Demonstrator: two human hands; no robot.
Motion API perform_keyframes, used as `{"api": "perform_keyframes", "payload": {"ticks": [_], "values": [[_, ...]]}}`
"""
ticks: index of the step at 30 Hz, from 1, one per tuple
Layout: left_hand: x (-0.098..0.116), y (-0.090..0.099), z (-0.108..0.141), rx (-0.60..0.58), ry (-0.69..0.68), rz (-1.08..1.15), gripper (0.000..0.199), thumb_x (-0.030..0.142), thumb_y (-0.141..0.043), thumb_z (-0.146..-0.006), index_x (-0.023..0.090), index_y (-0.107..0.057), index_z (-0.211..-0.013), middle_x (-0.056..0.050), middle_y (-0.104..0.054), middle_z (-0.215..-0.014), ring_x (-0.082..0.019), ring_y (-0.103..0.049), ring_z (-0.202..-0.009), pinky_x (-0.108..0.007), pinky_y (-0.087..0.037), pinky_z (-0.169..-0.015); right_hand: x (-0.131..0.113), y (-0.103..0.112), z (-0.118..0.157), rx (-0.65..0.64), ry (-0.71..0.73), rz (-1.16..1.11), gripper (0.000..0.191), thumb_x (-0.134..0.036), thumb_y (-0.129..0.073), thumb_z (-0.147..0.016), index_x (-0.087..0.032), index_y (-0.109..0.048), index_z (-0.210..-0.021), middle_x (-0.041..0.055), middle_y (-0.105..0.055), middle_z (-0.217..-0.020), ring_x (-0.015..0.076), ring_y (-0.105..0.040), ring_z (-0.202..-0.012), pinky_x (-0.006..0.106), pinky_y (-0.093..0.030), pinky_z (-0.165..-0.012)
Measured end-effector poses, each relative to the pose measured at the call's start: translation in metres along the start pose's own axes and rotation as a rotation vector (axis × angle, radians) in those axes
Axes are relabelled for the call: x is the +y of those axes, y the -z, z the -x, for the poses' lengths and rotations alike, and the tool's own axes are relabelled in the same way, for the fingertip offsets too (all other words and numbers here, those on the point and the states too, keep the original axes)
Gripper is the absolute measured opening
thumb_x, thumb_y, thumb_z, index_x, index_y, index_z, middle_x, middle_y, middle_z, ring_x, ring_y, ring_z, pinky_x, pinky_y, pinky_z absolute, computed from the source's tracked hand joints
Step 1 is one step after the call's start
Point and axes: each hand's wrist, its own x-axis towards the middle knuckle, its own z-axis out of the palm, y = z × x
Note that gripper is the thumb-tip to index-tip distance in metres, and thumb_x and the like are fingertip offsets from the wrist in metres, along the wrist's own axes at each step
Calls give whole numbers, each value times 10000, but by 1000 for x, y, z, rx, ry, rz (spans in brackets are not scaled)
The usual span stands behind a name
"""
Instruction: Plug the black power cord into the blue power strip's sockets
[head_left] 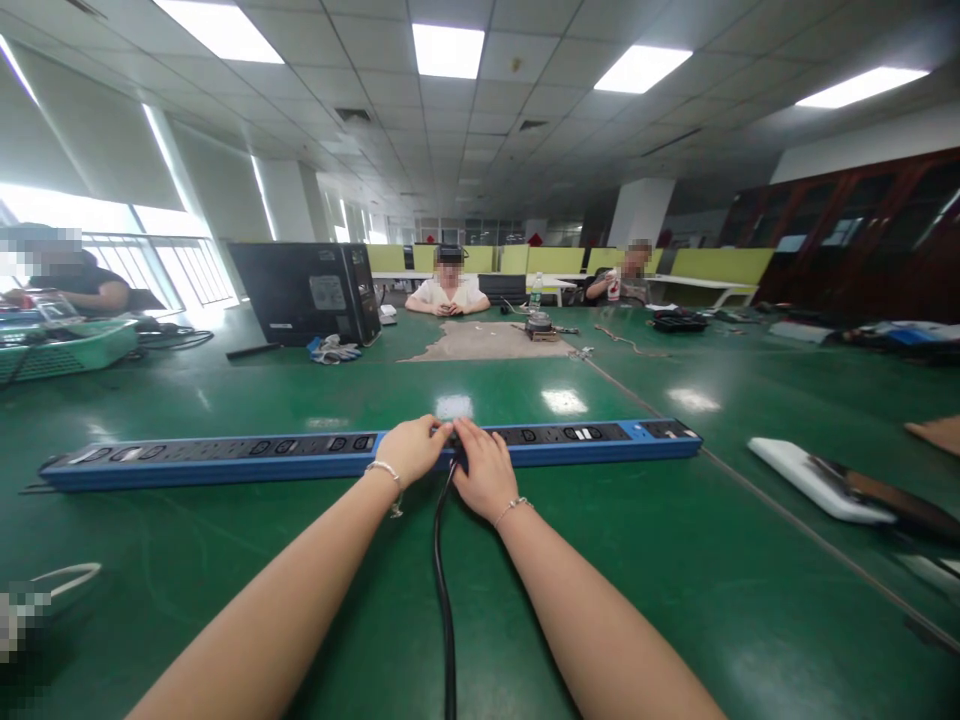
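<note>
Green tabletop [315,590] carries the blue power strip [300,464] crosswise before me. My left hand [410,450] and right hand [484,467] meet at its middle, over the black cable's [444,590] end; whether either is clenched, I can't tell. I'd best brace the strip and keep the cable straight.

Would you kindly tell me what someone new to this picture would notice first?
Most likely the long blue power strip lying across the green table, with the left hand and right hand close together at its middle. A black cable runs from between them down to the picture's bottom edge. Farther back, left of centre, a large black computer case also stands out.
</note>
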Motion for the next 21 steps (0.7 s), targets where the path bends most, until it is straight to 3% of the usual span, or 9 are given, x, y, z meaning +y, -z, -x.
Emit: {"api": "perform_keyframes", "payload": {"ticks": [4, 7, 11, 21], "values": [[-30, -12, 16, 202, -74, -64, 432, 413, -331, -887, 194, -566, -1176, -84, -580, -1252, -210, -495, -1179, -354, -346, -1014, -6, -6, -10, 51, 11, 5, 429, -311, -435, -868, -154, -498, -1262, 105, -513, -1333, 176, -469, -1214, 339, -350, -1016], [-40, -29, 22, 202, -71, -126, 434, 413, -337, -890, 224, -534, -1228, -67, -526, -1330, -228, -439, -1245, -407, -325, -1031, -5, -8, -15, 88, 13, 35, 371, -291, -390, -895, -150, -558, -1194, 92, -589, -1245, 164, -547, -1123, 289, -398, -951], [-39, -40, 25, 251, -68, -156, 433, 400, -291, -909, 246, -519, -1242, -50, -516, -1346, -226, -432, -1256, -440, -298, -1038, -4, -11, -19, 111, 3, 64, 355, -242, -408, -874, -170, -567, -1183, 60, -627, -1195, 149, -600, -1029, 273, -406, -914], [-39, -42, 25, 287, -65, -169, 436, 414, -278, -911, 251, -531, -1226, -50, -525, -1338, -212, -435, -1255, -410, -278, -1039, -7, -12, -28, 94, -109, 61, 263, -287, -453, -868, -199, -612, -1059, 37, -693, -1028, 143, -628, -940, 273, -387, -901]]}}
